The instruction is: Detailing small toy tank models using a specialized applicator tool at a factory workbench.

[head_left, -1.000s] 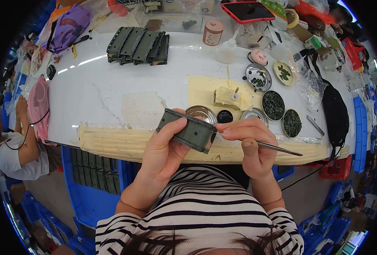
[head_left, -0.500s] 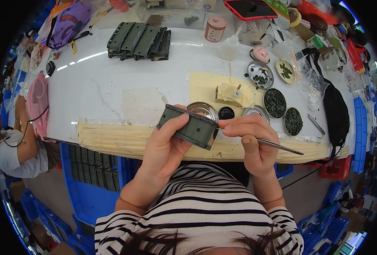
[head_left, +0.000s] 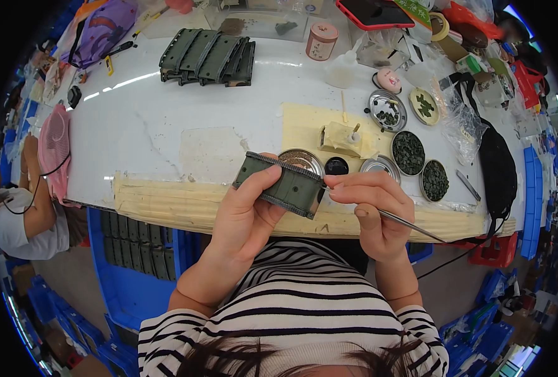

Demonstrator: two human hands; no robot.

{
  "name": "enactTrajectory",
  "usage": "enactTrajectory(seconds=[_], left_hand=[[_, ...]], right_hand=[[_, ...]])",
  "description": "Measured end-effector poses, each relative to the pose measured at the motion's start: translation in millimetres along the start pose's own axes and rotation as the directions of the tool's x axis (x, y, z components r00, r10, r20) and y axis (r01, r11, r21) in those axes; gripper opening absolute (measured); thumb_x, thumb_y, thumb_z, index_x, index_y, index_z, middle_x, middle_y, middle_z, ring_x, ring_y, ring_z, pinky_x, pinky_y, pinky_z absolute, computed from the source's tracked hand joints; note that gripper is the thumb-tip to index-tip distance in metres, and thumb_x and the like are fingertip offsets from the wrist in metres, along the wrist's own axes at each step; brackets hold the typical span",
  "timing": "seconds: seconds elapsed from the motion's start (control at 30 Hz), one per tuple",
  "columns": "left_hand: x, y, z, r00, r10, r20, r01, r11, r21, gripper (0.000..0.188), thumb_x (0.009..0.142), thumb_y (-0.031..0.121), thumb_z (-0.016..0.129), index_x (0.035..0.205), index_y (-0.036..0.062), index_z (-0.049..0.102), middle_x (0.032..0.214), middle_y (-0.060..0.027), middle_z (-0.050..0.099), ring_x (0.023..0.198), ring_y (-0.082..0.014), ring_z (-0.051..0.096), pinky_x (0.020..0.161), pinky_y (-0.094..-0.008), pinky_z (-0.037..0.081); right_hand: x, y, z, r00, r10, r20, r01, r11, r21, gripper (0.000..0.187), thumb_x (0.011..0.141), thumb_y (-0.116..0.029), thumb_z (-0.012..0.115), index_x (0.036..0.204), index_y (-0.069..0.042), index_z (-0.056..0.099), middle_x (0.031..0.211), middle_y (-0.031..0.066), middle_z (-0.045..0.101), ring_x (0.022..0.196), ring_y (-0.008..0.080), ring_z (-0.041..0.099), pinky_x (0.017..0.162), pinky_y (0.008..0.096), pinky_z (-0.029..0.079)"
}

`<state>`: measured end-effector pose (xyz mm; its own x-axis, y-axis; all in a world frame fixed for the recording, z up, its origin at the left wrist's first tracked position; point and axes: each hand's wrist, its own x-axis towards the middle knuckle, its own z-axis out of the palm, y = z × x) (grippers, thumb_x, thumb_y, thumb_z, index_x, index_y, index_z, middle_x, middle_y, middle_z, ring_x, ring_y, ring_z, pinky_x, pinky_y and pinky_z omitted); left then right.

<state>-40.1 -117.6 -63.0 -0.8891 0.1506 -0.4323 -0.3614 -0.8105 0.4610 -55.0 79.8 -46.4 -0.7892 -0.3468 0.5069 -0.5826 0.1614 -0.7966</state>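
Observation:
My left hand point(head_left: 244, 217) is closed round a dark green rectangular piece point(head_left: 285, 187) with ribbed long edges, its thumb lying on the upper face. My right hand point(head_left: 379, 210) pinches a thin metal tool, like tweezers or a small spatula point(head_left: 411, 225). The tool's tip is at the right end of the green piece; my fingers partly hide it, so I cannot tell if it touches. Just beyond the piece lie a round tin of brown grains point(head_left: 301, 161) and a small black pot point(head_left: 336, 166).
Tins of dark green bits point(head_left: 408, 152) and a yellow block point(head_left: 345, 139) stand at the right. Several matching green pieces point(head_left: 207, 56) are stacked at the back left. A blue crate point(head_left: 125, 295) with more such pieces is below the table edge. Another person's arm point(head_left: 37, 201) is far left.
The metal tool's rear end has dropped slightly and shifted left. Both hands keep nearly the same place and grip; the whole view has shifted slightly.

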Motion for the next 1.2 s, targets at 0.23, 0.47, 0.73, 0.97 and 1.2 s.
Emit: enactTrajectory(seconds=[0.23, 0.47, 0.73, 0.97, 1.2], left_hand=[[0, -1, 0, 0.999, -0.028, 0.026, 0.028, 0.999, -0.029, 0.02, 0.09, 0.008, 0.053, 0.109, 0.0045, 0.052, 0.104, -0.0135, 0.061, 0.101, -0.0216, 0.061, 0.087, -0.0364, 0.053], [-1, -3, 2, 0.998, -0.019, 0.06, 0.023, 0.998, -0.058, 0.02, 0.089, 0.009, 0.054, 0.11, 0.0061, 0.052, 0.105, -0.0149, 0.061, 0.1, -0.022, 0.061, 0.087, -0.0362, 0.053], [0, -5, 1, 0.996, -0.004, 0.09, 0.007, 0.999, -0.033, 0.023, 0.089, 0.01, 0.055, 0.111, 0.007, 0.051, 0.105, -0.014, 0.062, 0.099, -0.0218, 0.062, 0.085, -0.0361, 0.053], [8, -4, -3, 0.981, -0.107, 0.159, 0.121, 0.989, -0.08, 0.024, 0.087, 0.012, 0.056, 0.11, 0.008, 0.054, 0.101, -0.0145, 0.063, 0.094, -0.0226, 0.063, 0.08, -0.0366, 0.054], [10, -4, -6, 0.974, -0.115, 0.197, 0.131, 0.989, -0.068, 0.025, 0.087, 0.011, 0.057, 0.111, 0.0061, 0.05, 0.104, -0.0156, 0.06, 0.099, -0.0226, 0.06, 0.087, -0.0377, 0.05]], right_hand=[[0, -3, -1, 0.996, -0.089, 0.021, 0.091, 0.989, -0.117, 0.017, 0.08, -0.003, 0.062, 0.096, -0.001, 0.068, 0.099, 0.0145, 0.065, 0.085, 0.0223, 0.065, 0.07, 0.0284, 0.053], [-3, 0, 2, 0.991, -0.136, -0.005, 0.135, 0.987, -0.082, 0.015, 0.08, -0.001, 0.06, 0.094, 0.002, 0.066, 0.095, 0.0148, 0.063, 0.088, 0.0261, 0.065, 0.071, 0.0307, 0.053], [-3, -1, 2, 0.989, -0.148, -0.01, 0.146, 0.985, -0.088, 0.014, 0.081, 0.0, 0.059, 0.093, 0.002, 0.066, 0.095, 0.0155, 0.063, 0.089, 0.0272, 0.065, 0.072, 0.0315, 0.053], [-14, 1, 7, 0.976, -0.207, -0.071, 0.21, 0.977, 0.034, 0.022, 0.08, -0.007, 0.064, 0.1, 0.002, 0.065, 0.097, 0.0152, 0.061, 0.092, 0.0281, 0.063, 0.074, 0.0329, 0.052], [-18, 1, 7, 0.973, -0.222, -0.064, 0.222, 0.975, -0.005, 0.026, 0.078, -0.006, 0.065, 0.103, 0.002, 0.065, 0.098, 0.0148, 0.06, 0.095, 0.028, 0.063, 0.076, 0.0326, 0.052]])
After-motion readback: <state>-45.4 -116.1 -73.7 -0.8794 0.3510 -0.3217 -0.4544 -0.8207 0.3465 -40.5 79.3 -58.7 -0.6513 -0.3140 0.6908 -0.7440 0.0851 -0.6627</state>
